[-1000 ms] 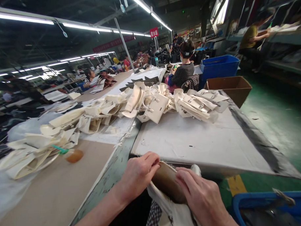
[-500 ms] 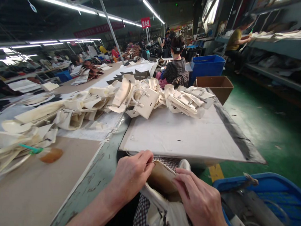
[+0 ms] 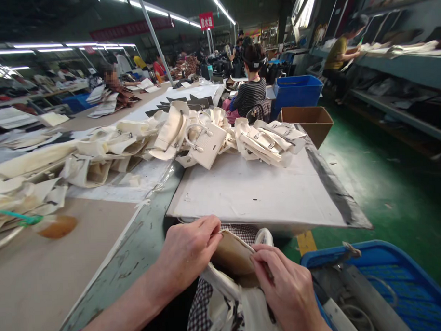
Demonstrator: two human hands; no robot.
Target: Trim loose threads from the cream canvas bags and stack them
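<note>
A cream handbag (image 3: 233, 254) rests over my lap, its mouth facing up and its tan inside showing. My left hand (image 3: 190, 246) pinches the bag's rim at the far left corner, thumb against the fingers. On the right side of the same rim, my right hand (image 3: 282, 279) is closed with its fingertips on the edge. A pale rounded handle (image 3: 263, 237) stands up behind my right fingers. Below the mouth hang loose cream straps and flaps, partly hidden by my right hand. Checked cloth (image 3: 200, 306) lies under the bag.
Ahead, a white-topped table (image 3: 250, 193) carries a heap of cream bags (image 3: 208, 146). More cream pieces and a bottle of amber liquid (image 3: 58, 226) lie on the left table. A blue basket (image 3: 401, 270) stands at right. A person (image 3: 252, 92) sits beyond the table.
The view has swung slightly to the right, so the surroundings sit further left. Both hands keep their hold on the bag's rim, with little visible movement.
</note>
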